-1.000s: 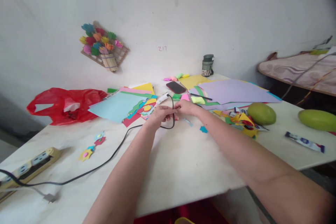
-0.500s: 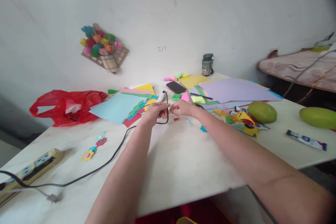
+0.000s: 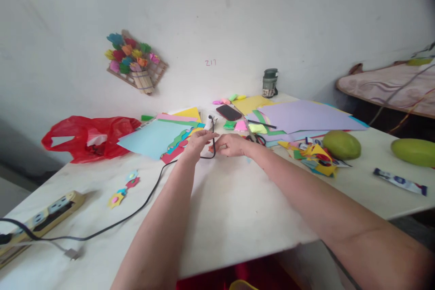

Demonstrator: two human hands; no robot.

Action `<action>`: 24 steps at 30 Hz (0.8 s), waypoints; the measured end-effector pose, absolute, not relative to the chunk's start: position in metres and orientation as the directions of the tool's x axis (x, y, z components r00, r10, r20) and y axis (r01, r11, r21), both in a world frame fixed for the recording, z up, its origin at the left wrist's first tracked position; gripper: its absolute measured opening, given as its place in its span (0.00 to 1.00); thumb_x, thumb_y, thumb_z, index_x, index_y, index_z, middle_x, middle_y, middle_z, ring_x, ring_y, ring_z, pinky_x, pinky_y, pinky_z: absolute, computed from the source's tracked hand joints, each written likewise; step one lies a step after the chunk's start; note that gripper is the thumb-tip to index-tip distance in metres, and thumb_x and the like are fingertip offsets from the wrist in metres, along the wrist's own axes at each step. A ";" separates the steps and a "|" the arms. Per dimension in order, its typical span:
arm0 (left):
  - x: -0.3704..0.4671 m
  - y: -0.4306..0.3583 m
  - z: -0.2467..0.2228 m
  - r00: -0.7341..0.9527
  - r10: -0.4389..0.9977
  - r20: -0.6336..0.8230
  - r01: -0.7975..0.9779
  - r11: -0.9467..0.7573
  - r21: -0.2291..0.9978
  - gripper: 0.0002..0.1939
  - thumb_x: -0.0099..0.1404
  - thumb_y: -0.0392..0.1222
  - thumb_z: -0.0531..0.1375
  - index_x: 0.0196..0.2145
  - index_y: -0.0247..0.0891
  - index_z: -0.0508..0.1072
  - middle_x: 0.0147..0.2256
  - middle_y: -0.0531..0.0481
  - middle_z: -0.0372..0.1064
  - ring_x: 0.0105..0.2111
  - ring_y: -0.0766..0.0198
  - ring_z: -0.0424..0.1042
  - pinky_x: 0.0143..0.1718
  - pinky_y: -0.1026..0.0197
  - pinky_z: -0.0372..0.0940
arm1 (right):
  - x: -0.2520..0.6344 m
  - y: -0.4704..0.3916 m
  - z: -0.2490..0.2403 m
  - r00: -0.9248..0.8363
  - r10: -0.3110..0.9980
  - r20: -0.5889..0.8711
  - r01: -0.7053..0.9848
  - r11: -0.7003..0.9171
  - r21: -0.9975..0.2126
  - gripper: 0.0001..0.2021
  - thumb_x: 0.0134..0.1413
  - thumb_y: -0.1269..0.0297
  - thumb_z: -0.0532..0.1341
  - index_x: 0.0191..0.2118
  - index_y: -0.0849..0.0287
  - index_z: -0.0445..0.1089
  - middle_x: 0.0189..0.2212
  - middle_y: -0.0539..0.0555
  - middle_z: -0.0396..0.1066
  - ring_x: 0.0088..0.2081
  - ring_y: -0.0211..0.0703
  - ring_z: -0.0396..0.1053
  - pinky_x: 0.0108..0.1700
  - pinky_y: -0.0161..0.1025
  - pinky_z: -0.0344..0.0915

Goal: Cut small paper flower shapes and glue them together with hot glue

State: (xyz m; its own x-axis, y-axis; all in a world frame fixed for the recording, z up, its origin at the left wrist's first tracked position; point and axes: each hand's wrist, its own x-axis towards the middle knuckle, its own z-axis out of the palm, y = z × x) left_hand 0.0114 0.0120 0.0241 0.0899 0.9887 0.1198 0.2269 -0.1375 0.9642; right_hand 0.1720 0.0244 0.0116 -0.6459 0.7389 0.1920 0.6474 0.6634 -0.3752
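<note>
My left hand [image 3: 198, 143] is above the table with its fingers closed, and what they hold is hidden. Close to its right, my right hand [image 3: 233, 145] is low over the table, fingers bent together; anything in them is hidden. A small orange piece [image 3: 211, 148] shows between the fingertips of both hands; which one has it I cannot tell. Just behind my left hand stands a white glue gun [image 3: 209, 123], its black cord [image 3: 213, 140] looping down past my fingers. Scissors with black handles [image 3: 256, 139] lie behind my right wrist.
Coloured paper sheets [image 3: 154, 135], a phone [image 3: 228, 112] and clay packets [image 3: 240, 125] lie at the back. Paper scraps [image 3: 317, 158] and green fruit [image 3: 341, 144] are on the right. Paper flowers [image 3: 116, 199], a power strip [image 3: 50, 210] and a red bag [image 3: 102, 131] are on the left.
My right hand has moved slightly down and toward me, over the spot where a small red scrap lay. The scissors behind my wrist now show more. My left hand stays nearly in place.
</note>
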 end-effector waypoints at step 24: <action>0.012 0.015 0.012 0.108 0.984 0.141 0.308 -0.168 0.936 0.14 0.46 0.51 0.63 0.22 0.37 0.69 0.21 0.54 0.64 0.27 0.65 0.64 0.28 0.64 0.56 | 0.178 0.023 0.024 -0.435 0.893 0.110 0.777 0.435 -0.455 0.14 0.50 0.64 0.56 0.21 0.63 0.74 0.18 0.54 0.71 0.24 0.40 0.68 0.28 0.34 0.58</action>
State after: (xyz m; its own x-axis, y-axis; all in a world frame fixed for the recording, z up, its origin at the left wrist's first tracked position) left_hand 0.0116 0.0152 0.0122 0.1081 0.9841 0.1411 0.3081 -0.1681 0.9364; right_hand 0.1783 0.0229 0.0236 -0.4354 0.8935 0.1102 0.7774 0.4349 -0.4545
